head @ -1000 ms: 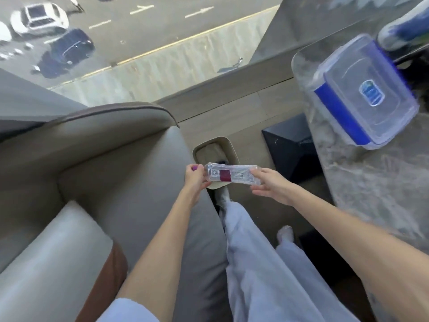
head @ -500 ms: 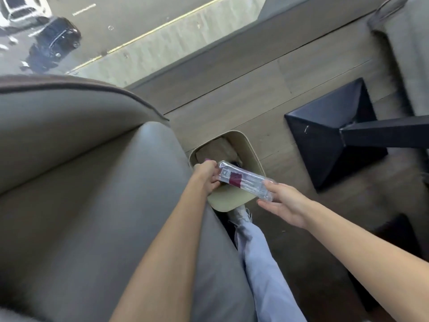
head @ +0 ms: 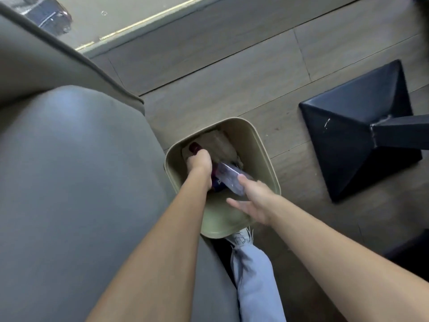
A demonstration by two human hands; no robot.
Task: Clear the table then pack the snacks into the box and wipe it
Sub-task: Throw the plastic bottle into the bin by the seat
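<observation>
Although I look for brand names or printing, I can read no writing anywhere: the crumpled clear plastic bottle [head: 228, 181] carries a dark red and purple label band, but motion blur leaves its lettering illegible to me.

I see both bare arms reaching down into a beige rounded-square plastic waste bin [head: 262, 145] that stands on the grey wood-plank floor [head: 232, 73], pressed against the side of a grey upholstered armchair [head: 76, 170].

My left hand [head: 200, 165] is inside the bin, curled into a tight fist around the far end of the bottle. A small dark red cap [head: 194, 148] shows just beyond its knuckles; I cannot tell whether the fingers grip it or it merely lies there.

My right hand [head: 254, 202] hovers over the near rim with its fingers spread loosely. Only the fingertips meet the near end of the bottle, so it is touching rather than clasping.

The bottle itself lies tilted inside the bin, between the two hands, resting above crumpled tan paper rubbish [head: 220, 145] at the bottom.

To the right, well apart from the bin, stands a black pyramid-shaped metal table base [head: 343, 135]. Below the bin I see a light blue trouser leg [head: 254, 275] and a pale shoe [head: 241, 237].
</observation>
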